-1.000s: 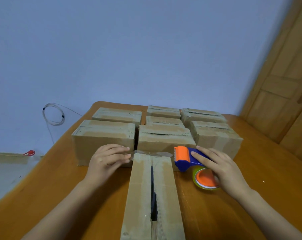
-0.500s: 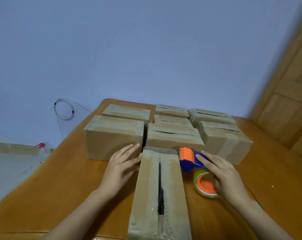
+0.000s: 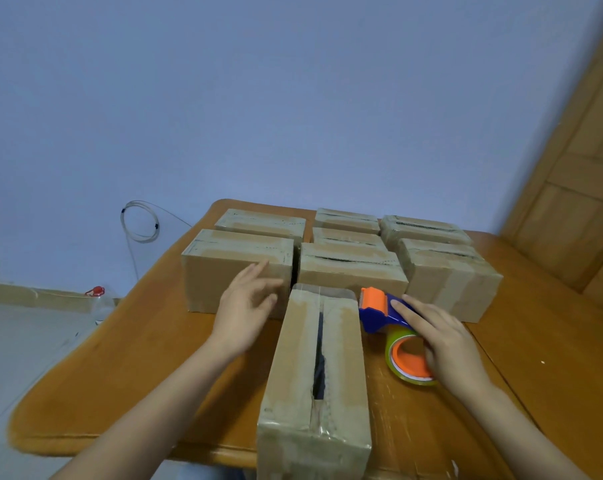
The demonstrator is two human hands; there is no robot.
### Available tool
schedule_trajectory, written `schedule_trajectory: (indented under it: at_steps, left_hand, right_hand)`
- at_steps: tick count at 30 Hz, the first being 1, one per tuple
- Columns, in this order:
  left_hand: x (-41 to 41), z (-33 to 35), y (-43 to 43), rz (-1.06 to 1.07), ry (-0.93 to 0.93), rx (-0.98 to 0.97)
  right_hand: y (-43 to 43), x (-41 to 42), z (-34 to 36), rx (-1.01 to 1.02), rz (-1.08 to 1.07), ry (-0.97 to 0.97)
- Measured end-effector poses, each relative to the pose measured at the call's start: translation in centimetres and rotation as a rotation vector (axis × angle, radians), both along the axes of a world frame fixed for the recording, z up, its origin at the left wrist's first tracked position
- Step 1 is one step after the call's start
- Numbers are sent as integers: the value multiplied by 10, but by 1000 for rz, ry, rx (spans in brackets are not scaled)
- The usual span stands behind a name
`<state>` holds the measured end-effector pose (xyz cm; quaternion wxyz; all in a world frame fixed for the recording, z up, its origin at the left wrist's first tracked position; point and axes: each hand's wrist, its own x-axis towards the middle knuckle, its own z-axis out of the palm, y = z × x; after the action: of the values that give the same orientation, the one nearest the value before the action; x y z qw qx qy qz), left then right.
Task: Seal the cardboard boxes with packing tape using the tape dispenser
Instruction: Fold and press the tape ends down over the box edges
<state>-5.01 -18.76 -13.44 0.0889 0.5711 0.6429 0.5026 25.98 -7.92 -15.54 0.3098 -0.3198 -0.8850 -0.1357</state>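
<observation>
Orange-brown wooden table (image 3: 552, 341) against a pale blue wall (image 3: 293, 98), with a wooden door (image 3: 577, 202) at the right edge. Nearest the camera, lengthwise on the table, a long cardboard box (image 3: 293, 358), top flaps parted by a dark open seam (image 3: 319, 358); clear tape (image 3: 324, 292) glinting across the far end of its top. Behind it, seven more boxes (image 3: 348, 268), close together in three columns.

Just right of the long cardboard box's far end, on the table, a tape dispenser (image 3: 376, 311), blue with an orange head, the head close to the box's far corner; on its near side, a tape roll (image 3: 391, 341) with an orange core. Over the handle and roll, the right hand (image 3: 445, 341), laid flat, fingers straight and pointing toward the head; thumb hidden.

Just left of the same far end, the left hand (image 3: 244, 313), in front of the left front box (image 3: 237, 271), fingers straight and slightly spread, holding nothing; blurred, so contact with either box impossible to tell.

At far left, a coiled white cable (image 3: 139, 221) on the wall and a red-capped clear bottle (image 3: 97, 296) low down beside the table.
</observation>
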Motion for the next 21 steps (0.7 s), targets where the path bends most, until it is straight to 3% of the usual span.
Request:
schedule_trajectory:
  at_steps: [4,11,21]
  left_hand:
    - [30,60,-17,-19,53,-121]
    - [113,79,-26,-74,656,-684]
    - [78,65,-33,-56,813,-593]
  right_hand:
    - [-7,-2,-5,-6,-30,34]
    - [-22,-14,-17,-57,-65,136]
    - [-48,-32,-31,-61,-69,177]
